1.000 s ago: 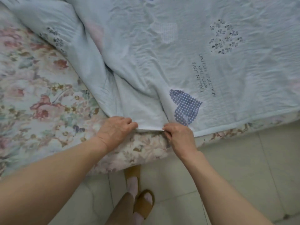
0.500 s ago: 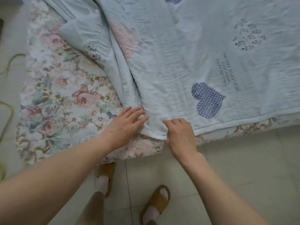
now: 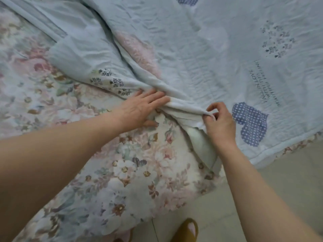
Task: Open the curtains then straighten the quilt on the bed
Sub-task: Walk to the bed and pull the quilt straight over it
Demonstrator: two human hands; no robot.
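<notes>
A brown slipper [image 3: 187,230] on a foot stands on the pale tiled floor [image 3: 288,186] at the bottom of the view, just beside the bed edge. Above it spreads the floral sheet [image 3: 125,172] that covers the bed, filling the lower left and running under the bedding. Two bare forearms reach in from the bottom corners. The right hand [image 3: 219,124] is pinched shut on a bunched fold of the quilt [image 3: 201,55], thumb and fingers closed on the cloth and lifting it a little, so the pale underside shows below the wrist. The left hand [image 3: 141,109] lies flat with fingers spread and straight, gripping nothing; its fingertips touch the same fold where it meets the sheet. The hands are near each other but apart, with the twisted ridge of cloth between them. The light blue quilt lies over the upper and right part of the bed, wrinkled, its left side folded back on itself. A dotted blue heart [image 3: 251,123] sits just right of the right hand, with printed lettering [image 3: 265,84] and a flower cluster [image 3: 277,41] farther up
</notes>
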